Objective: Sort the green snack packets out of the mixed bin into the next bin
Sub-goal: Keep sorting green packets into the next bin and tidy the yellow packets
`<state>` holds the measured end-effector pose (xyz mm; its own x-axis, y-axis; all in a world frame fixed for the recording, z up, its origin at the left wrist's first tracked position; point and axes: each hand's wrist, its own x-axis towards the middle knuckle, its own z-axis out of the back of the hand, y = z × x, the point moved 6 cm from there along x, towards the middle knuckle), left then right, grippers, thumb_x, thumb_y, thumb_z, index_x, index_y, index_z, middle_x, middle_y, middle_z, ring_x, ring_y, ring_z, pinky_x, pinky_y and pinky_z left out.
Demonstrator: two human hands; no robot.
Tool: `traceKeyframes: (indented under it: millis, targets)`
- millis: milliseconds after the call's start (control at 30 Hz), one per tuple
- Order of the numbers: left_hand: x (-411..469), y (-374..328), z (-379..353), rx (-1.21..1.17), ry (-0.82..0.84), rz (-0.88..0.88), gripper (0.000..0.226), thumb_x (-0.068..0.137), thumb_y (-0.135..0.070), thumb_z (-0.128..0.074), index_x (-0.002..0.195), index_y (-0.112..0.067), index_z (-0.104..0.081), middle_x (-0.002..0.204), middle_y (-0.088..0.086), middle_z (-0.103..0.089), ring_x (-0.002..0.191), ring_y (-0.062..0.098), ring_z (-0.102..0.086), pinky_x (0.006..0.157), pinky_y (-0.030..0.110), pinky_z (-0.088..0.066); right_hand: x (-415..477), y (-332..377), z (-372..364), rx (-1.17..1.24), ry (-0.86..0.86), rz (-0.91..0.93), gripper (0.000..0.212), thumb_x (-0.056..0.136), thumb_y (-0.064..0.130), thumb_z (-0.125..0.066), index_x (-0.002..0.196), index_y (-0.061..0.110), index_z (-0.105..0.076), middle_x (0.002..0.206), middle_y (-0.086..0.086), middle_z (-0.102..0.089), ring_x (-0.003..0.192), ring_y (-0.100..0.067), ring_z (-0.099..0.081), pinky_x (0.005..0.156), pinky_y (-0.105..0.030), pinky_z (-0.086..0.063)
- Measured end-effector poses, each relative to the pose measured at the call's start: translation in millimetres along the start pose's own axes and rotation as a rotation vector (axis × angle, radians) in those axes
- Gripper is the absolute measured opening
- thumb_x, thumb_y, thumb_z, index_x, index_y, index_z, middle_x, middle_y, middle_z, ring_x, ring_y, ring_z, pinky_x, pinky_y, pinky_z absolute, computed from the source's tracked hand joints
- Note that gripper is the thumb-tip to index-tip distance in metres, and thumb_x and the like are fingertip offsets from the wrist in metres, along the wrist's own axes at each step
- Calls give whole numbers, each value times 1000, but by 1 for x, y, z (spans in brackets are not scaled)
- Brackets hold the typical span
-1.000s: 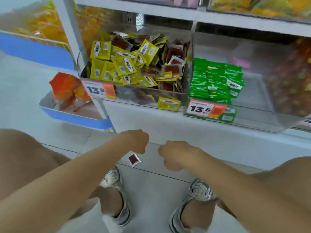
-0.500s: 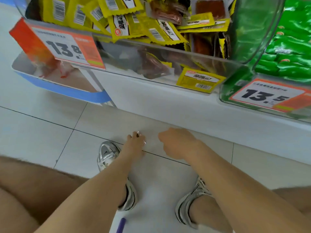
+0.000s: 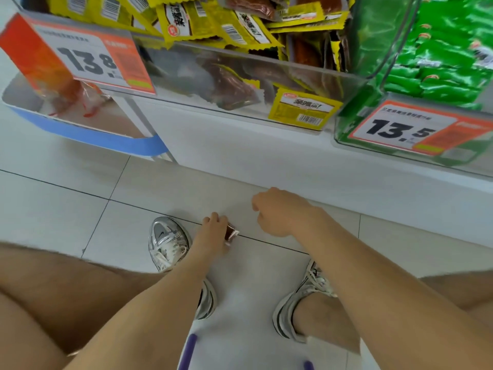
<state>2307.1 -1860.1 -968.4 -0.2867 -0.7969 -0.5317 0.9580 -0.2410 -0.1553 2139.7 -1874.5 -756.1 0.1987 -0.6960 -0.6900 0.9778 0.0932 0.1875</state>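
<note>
At the upper left of the frame a blue tray (image 3: 88, 134) holds an orange bag (image 3: 40, 65), and a 13.8 tag (image 3: 88, 57) hangs on the front of the mixed bin (image 3: 181, 68), which is heaped with yellow packets (image 3: 192, 20) and brown ones. Below, at lower centre, a grey shoe (image 3: 166, 243) stands on the tiled floor (image 3: 53, 209). Just right of it the left hand (image 3: 213, 233) reaches down, its fingers curled onto a small brown packet (image 3: 231, 232) lying on the floor. A purple thing (image 3: 188, 352) shows at the bottom edge. The right hand (image 3: 282, 212) hovers near, apart from the left, fingers curled in with nothing seen in it. The other shoe (image 3: 298, 303) stands below it. At the upper right the green packets (image 3: 440, 62) lie stacked in the next bin (image 3: 346, 124), behind a 13.5 tag (image 3: 400, 129)
</note>
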Motion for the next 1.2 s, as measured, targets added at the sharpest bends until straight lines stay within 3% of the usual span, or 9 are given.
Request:
traceKeyframes:
  millis: [133, 300, 433, 533, 667, 833, 1033, 1100, 1200]
  targets:
    - [-6, -8, -9, 124, -41, -38, 56, 84, -50, -72, 120, -10, -55, 112, 14, -53, 95, 35, -56, 82, 41, -52, -8, 3, -18, 8, 32, -7, 36, 101, 19, -46, 136, 16, -55, 132, -12, -53, 116, -35, -59, 98, -45, -52]
    - [-8, -18, 1, 40, 31, -69, 49, 85, -24, -77, 124, -11, -51, 124, 11, -48, 112, 32, -56, 84, 43, -54, -9, -6, -28, 6, 75, -17, 37, 101, 17, -47, 137, 17, -55, 132, -11, -54, 114, -34, -61, 96, -45, -54]
    - [0, -10, 4, -12, -11, -83, 41, 81, -14, -78, 113, -11, -52, 114, 8, -54, 106, 31, -56, 74, 39, -49, -2, -21, -23, -13, 67, -44, 37, 102, 20, -46, 138, 16, -55, 134, -11, -53, 117, -33, -59, 97, -44, -53]
    - [1, -6, 15, -181, 4, -89, 23, 85, -7, -68, 104, -15, -56, 99, 5, -63, 94, 33, -62, 69, 36, -43, -2, -26, -17, -55, 70, -48, 39, 103, 21, -47, 141, 15, -53, 136, -12, -52, 118, -33, -59, 94, -41, -52]
    - [-8, -17, 68, -560, 79, -129, 19, 77, -15, -84, 87, -26, -72, 77, -5, -67, 75, 16, -65, 68, 29, -48, -10, -26, -5, -93, 40, -30, 41, 100, 17, -57, 141, 17, -52, 131, -10, -53, 109, -31, -61, 90, -42, -54]
    - [-60, -57, 188, -974, 337, -288, 22, 88, -18, -83, 110, -19, -77, 85, -1, -73, 81, 8, -69, 76, 26, -56, -49, 9, 30, -11, -136, 165, 90, 67, 39, -96, 136, 30, -37, 118, 0, -49, 96, -25, -59, 77, -43, -55]
    - [-124, -65, 284, -930, 482, -351, 19, 101, -28, -67, 102, -13, -78, 100, 13, -72, 84, 20, -59, 82, 36, -49, -117, 49, 90, -151, -520, 173, 27, 95, 16, -62, 119, 17, -51, 99, -4, -54, 90, -32, -62, 56, -35, -35]
    - [-148, -69, 316, -904, 496, -346, 31, 103, -38, -59, 105, -13, -78, 108, 15, -75, 88, 23, -61, 85, 39, -49, -148, 58, 117, -102, -548, 158, 24, 96, 20, -60, 119, 19, -54, 93, -1, -48, 89, -31, -58, 55, -35, -31]
    - [-184, -81, 372, -901, 412, -386, 44, 103, -52, -52, 111, -15, -74, 113, 14, -76, 92, 31, -69, 86, 44, -53, -188, 63, 157, 47, -619, 137, 32, 86, 35, -56, 116, 23, -56, 104, -4, -63, 99, -33, -62, 67, -39, -50]
